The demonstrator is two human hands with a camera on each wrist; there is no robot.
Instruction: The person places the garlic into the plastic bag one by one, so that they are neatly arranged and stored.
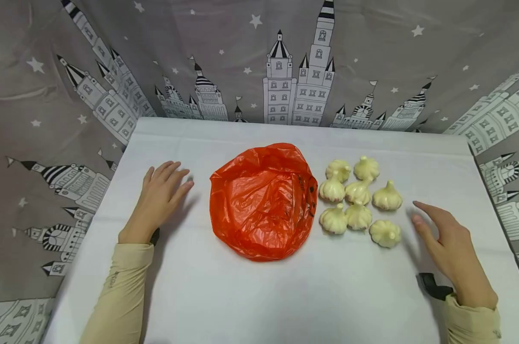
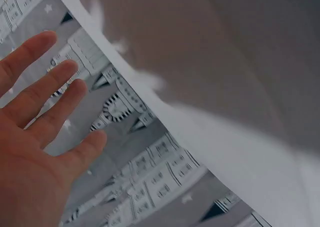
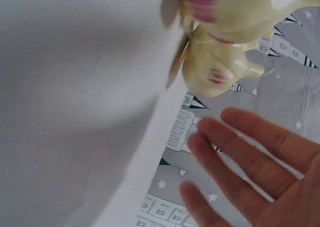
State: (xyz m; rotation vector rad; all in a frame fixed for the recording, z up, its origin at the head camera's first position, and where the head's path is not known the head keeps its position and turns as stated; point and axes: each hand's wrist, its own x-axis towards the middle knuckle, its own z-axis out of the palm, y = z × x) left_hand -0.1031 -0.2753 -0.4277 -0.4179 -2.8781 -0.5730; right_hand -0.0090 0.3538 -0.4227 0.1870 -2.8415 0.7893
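An orange-red plastic bag (image 1: 263,205) lies in the middle of the white table, its mouth spread wide and facing up. Just right of it, several pale garlic bulbs (image 1: 387,196) sit close together. My left hand (image 1: 158,198) is left of the bag, apart from it, fingers spread and holding nothing; the left wrist view shows the same bare hand (image 2: 45,117). To the right of the bulbs is my right hand (image 1: 448,239), its fingers relaxed and touching no bulb. In the right wrist view, two purple-streaked bulbs (image 3: 210,69) appear beyond the fingers of that hand (image 3: 265,182).
The white table (image 1: 250,301) has a cloth-like cover with fold lines. Behind it and along both sides hangs a grey curtain (image 1: 225,28) printed with castles and stars. A dark wrist strap (image 1: 434,286) shows at my right wrist.
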